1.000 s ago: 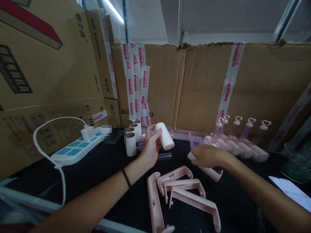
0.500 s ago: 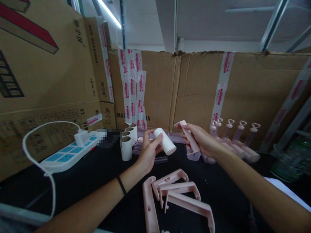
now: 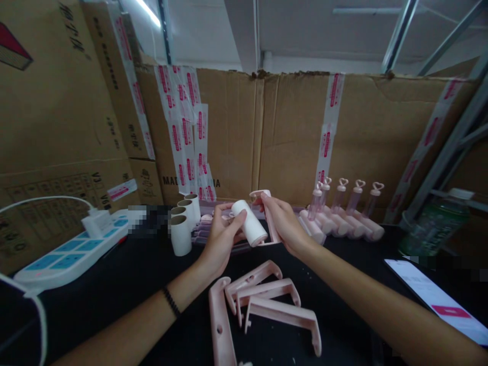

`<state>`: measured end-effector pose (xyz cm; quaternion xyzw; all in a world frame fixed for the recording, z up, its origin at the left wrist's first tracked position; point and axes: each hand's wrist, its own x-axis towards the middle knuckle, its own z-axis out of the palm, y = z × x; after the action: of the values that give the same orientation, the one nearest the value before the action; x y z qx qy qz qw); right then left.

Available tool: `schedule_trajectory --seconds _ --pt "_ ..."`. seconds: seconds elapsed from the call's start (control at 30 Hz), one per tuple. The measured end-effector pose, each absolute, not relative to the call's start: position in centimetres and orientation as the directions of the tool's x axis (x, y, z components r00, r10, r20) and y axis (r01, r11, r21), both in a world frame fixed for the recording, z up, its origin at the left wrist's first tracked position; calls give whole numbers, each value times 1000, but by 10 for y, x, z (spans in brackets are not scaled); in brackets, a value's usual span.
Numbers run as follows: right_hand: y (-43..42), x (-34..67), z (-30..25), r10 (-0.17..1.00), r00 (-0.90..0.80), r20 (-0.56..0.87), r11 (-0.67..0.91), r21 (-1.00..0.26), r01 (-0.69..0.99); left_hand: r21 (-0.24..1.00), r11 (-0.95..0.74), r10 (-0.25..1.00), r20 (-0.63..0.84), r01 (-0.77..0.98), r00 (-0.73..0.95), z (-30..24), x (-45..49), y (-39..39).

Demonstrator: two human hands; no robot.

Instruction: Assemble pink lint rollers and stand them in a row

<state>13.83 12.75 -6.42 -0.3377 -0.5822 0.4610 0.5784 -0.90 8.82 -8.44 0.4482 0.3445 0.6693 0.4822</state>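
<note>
Several upright white rolls (image 3: 180,238) toward the desk's (image 3: 152,264) back left corner. Left hand (image 3: 221,234): fingers clamped around a tilted white roll (image 3: 249,223) above mid-desk. Beside it, a pink bracket (image 3: 272,218), right hand (image 3: 285,222) with fingers pinched on it (contact with roll unclear). Risk: roll slipping if pushed sideways; bracket arm bending if forced askew. Pink rollers (image 3: 351,226) near back right edge.

Free tabletop (image 3: 147,264) between power strip (image 3: 76,250) and white tubes (image 3: 181,238), pink brackets (image 3: 282,311) blocking front centre, cardboard wall (image 3: 293,137) behind
</note>
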Motion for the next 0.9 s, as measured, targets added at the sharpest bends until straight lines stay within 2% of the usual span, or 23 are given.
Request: schedule_trajectory --seconds 0.3,0.47,0.63,0.77,0.9 --pt "117 124 -71 915 -44 400 381 -897 -223 876 -359 931 361 -322 -55 -79 -2 81" --pt "118 123 -75 892 -18 452 436 -869 -234 888 -344 933 359 -305 -8 -78 -5 83" --pt "118 123 -76 875 -17 484 476 -866 -153 900 -364 927 376 -242 4 -74 -8 82" --pt "113 125 -73 837 59 544 547 -836 -42 904 -387 919 394 -182 2 -72 -12 82" --pt "106 130 -65 787 -42 615 616 -782 96 911 -394 917 398 -126 12 -72 -15 82"
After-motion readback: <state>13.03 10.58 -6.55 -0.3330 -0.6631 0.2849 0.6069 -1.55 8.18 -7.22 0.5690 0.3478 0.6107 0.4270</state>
